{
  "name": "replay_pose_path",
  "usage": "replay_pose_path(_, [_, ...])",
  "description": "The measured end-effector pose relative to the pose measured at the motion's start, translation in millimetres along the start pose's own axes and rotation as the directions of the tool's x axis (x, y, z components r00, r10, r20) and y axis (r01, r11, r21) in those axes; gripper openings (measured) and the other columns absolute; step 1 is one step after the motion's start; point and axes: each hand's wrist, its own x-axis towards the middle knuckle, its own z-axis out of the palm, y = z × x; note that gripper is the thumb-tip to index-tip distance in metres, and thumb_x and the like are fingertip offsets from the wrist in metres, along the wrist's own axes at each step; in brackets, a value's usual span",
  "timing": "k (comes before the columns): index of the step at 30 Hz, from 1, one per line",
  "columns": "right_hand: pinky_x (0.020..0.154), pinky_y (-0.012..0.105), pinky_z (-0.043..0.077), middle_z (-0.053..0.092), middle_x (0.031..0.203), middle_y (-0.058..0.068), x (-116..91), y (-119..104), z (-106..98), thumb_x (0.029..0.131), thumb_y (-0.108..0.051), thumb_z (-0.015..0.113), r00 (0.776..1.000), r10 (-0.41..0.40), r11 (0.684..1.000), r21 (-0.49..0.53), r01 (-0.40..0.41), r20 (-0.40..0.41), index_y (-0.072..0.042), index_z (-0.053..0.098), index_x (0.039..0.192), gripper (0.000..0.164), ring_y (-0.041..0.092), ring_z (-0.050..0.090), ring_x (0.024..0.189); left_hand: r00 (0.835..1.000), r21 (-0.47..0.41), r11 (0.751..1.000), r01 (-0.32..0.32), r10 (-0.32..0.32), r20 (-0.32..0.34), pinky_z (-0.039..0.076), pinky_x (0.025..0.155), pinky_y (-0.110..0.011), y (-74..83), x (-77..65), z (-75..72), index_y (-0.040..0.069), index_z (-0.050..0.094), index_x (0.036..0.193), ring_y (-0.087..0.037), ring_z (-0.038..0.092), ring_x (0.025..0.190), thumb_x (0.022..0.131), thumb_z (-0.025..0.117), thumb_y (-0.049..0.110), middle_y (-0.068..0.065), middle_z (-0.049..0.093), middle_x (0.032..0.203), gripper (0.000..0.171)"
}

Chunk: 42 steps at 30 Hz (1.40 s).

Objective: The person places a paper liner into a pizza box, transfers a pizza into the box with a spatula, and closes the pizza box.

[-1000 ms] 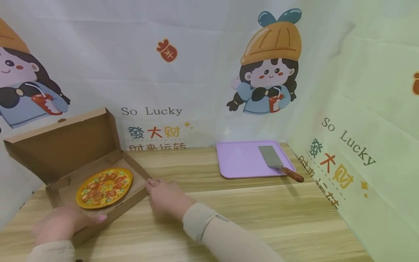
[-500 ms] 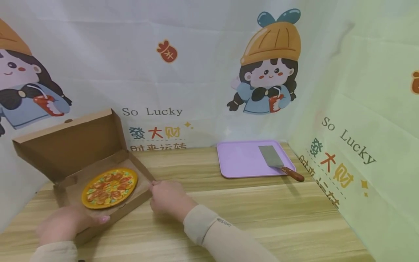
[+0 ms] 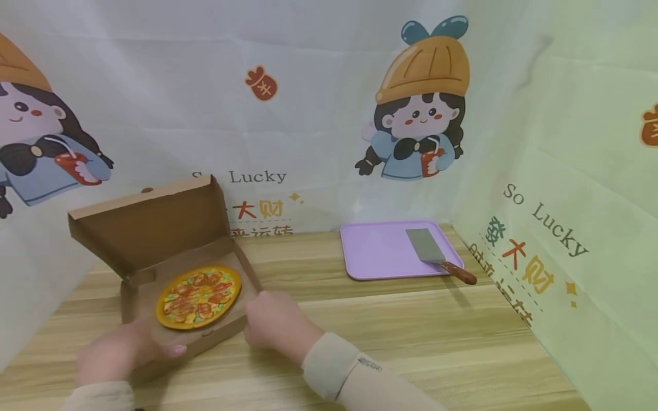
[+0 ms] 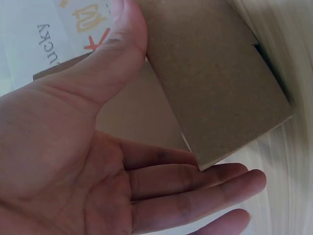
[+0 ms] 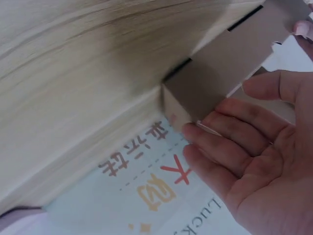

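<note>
Box (image 3: 177,267), cardboard: likely light, walls (image 5: 244,51) apt to flex. Best held at corners (image 4: 244,134) touching left grip (image 3: 115,349) and right grip (image 3: 280,322), both loosely spread, nothing clasped.

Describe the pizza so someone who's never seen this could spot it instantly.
On the wood-grain table, an open cardboard box stands left of the purple tray. Inside lies the pizza: round, yellow-rimmed, with red and green toppings, unlike the plain rectangular tray.

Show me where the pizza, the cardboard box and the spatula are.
Pizza (image 3: 199,298): head view, on its topping.
Cardboard box (image 3: 154,235): head view, inside of raised lid.
Spatula (image 3: 425,245): head view, metal blade.
</note>
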Motion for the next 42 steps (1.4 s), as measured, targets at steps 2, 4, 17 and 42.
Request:
replay_pose_path(2, [0.047,0.025,0.043,0.061,0.07,-0.004,-5.7,1.7,-1.4,0.088,-0.024,0.075,1.0,0.011,1.0,0.014,-0.012,0.014,-0.018,0.063,0.07,0.023,0.011,0.051,0.056,1.0,0.014,1.0,0.004,-0.004,-0.005,0.047,0.1,-0.076,4.1,-1.9,2.7,-0.022,0.037,0.147,-0.069,0.05,0.129,0.078,0.075,0.082,-0.05,0.046,0.143,0.131])
replay_pose_path(4, [0.048,0.026,0.044,0.061,0.072,-0.005,-12.1,3.7,-2.3,0.087,-0.023,0.075,0.999,0.022,1.0,0.016,-0.023,0.031,-0.019,0.064,0.074,0.017,0.011,0.051,0.058,1.0,0.008,1.0,0.025,-0.025,-0.005,0.047,0.099,-0.076,8.8,-4.3,5.6,-0.02,0.041,0.146,-0.068,0.05,0.13,0.075,0.076,0.084,-0.048,0.047,0.144,0.131])
replay_pose_path(17, [0.048,0.032,0.048,0.064,0.077,-0.002,-65.1,25.2,-6.5,0.084,-0.027,0.078,0.993,0.092,0.996,-0.029,-0.09,0.073,-0.014,0.069,0.073,0.019,0.013,0.053,0.06,0.999,0.062,0.998,-0.027,0.028,-0.018,0.053,0.092,-0.074,56.4,-13.7,26.9,-0.015,0.063,0.127,-0.064,0.062,0.116,0.07,0.081,0.08,-0.045,0.063,0.128,0.112])
replay_pose_path(42, [0.039,0.02,0.029,0.038,0.046,-0.014,-171.8,60.1,-2.2,0.082,-0.024,0.077,1.0,-0.01,0.997,0.075,0.009,0.005,-0.021,0.045,0.046,0.048,0.001,0.03,0.044,0.989,0.171,0.981,-0.089,0.107,-0.103,0.059,0.068,-0.057,119.3,-52.8,62.3,-0.001,0.076,0.102,-0.037,0.074,0.085,0.062,0.089,0.076,-0.022,0.078,0.102,0.087])
